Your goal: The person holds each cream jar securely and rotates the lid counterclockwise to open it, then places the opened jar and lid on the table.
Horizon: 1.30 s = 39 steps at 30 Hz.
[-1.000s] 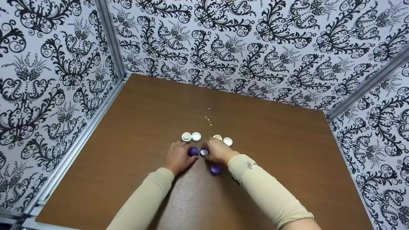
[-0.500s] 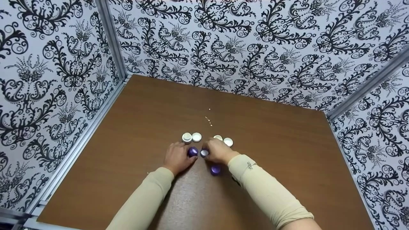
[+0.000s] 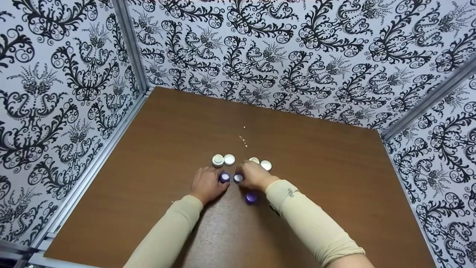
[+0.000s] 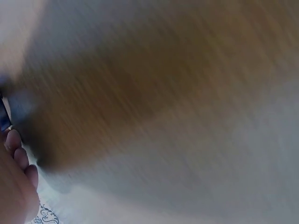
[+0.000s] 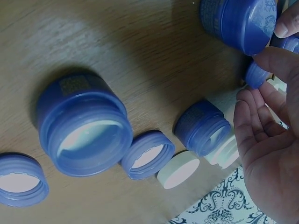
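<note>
My left hand (image 3: pixel 205 183) holds a small purple jar (image 3: pixel 224 177) between thumb and fingers, its pale round inside facing up. Close beside it, my right hand (image 3: pixel 253 175) pinches a small purple screw cap (image 3: pixel 238 178) whose pale inner face shows. The right wrist view shows that cap (image 5: pixel 256 74) between thumb and fingers, and the other hand's thumb (image 5: pixel 287 24) near it. A larger purple jar (image 3: pixel 251 198) with its lid on (image 5: pixel 257 23) stands just nearer the body. In the left wrist view the left fingers (image 4: pixel 21 158) show only at the edge.
Under the right forearm are an open purple jar (image 5: pixel 86 135), a smaller open purple jar (image 5: pixel 198 126) and purple caps (image 5: pixel 147 156). Beyond the hands stand an open white jar (image 3: pixel 218 160), white lids (image 3: pixel 229 159) and another pale jar (image 3: pixel 254 160). Small white bits (image 3: pixel 243 140) dot the brown table.
The small jar in the left hand has turned, from a plain purple side to its pale inside showing. The right hand and its cap have hardly moved.
</note>
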Each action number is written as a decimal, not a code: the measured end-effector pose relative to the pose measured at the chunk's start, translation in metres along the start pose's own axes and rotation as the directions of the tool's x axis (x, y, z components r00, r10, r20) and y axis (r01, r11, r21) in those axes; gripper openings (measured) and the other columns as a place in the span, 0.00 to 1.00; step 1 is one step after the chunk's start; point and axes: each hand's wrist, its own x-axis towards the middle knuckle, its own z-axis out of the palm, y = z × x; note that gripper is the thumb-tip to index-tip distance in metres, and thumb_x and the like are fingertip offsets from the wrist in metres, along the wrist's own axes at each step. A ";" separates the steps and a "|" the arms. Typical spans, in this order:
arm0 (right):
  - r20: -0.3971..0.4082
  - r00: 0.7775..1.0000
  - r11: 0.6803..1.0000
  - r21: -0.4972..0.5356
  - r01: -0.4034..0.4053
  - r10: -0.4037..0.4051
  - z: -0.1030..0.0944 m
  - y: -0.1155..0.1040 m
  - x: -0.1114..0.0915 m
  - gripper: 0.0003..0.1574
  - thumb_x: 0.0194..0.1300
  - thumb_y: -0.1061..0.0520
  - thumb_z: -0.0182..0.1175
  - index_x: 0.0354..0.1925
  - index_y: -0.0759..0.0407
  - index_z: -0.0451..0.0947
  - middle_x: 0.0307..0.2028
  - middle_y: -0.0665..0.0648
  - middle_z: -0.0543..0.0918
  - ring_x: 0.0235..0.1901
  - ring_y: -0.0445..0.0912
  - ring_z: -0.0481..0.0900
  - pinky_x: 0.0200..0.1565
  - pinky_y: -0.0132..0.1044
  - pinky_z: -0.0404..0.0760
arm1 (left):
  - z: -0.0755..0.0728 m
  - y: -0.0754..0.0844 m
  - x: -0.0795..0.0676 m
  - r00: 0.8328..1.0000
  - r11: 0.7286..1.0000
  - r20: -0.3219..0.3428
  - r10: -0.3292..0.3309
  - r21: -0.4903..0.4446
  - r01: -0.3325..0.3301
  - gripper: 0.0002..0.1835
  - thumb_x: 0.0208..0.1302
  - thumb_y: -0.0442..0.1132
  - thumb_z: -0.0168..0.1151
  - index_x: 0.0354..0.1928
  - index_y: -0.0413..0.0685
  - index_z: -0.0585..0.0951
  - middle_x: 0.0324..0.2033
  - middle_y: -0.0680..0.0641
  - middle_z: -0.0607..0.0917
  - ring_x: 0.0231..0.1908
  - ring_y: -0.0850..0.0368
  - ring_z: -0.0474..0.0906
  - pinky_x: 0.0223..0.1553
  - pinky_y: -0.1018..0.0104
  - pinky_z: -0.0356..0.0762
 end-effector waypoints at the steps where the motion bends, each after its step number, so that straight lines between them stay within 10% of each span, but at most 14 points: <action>1: 0.001 1.000 1.000 0.004 0.001 -0.001 0.000 0.000 0.000 0.13 0.47 0.61 0.74 0.34 0.63 0.84 0.30 0.57 0.85 0.36 0.53 0.78 0.41 0.48 0.77 | 0.000 0.000 -0.001 1.000 1.000 0.000 -0.003 -0.003 0.003 0.21 0.53 0.57 0.69 0.38 0.48 0.86 0.34 0.48 0.86 0.38 0.46 0.80 0.43 0.47 0.74; 13: -0.003 1.000 1.000 0.003 0.008 -0.008 0.000 0.001 -0.002 0.14 0.48 0.62 0.73 0.36 0.63 0.85 0.31 0.56 0.86 0.36 0.53 0.79 0.41 0.47 0.78 | -0.007 0.012 -0.018 0.995 0.999 -0.098 -0.005 0.036 0.009 0.23 0.51 0.59 0.66 0.37 0.46 0.79 0.33 0.48 0.80 0.38 0.46 0.77 0.44 0.49 0.72; 23: 0.007 1.000 1.000 0.028 -0.004 0.004 0.000 0.003 -0.001 0.15 0.49 0.62 0.72 0.38 0.65 0.84 0.33 0.59 0.86 0.38 0.57 0.81 0.48 0.50 0.77 | 0.001 0.051 -0.043 0.991 0.990 0.010 0.133 -0.050 -0.132 0.22 0.49 0.60 0.69 0.35 0.50 0.82 0.35 0.52 0.78 0.37 0.50 0.75 0.41 0.53 0.73; 39: 0.036 0.999 0.999 -0.028 -0.029 0.030 -0.002 0.002 0.001 0.15 0.44 0.62 0.72 0.35 0.60 0.85 0.31 0.57 0.84 0.36 0.54 0.78 0.41 0.49 0.77 | 0.015 0.083 -0.040 0.995 0.993 -0.032 0.095 -0.070 -0.097 0.29 0.49 0.61 0.74 0.45 0.47 0.84 0.44 0.49 0.82 0.45 0.50 0.78 0.46 0.53 0.75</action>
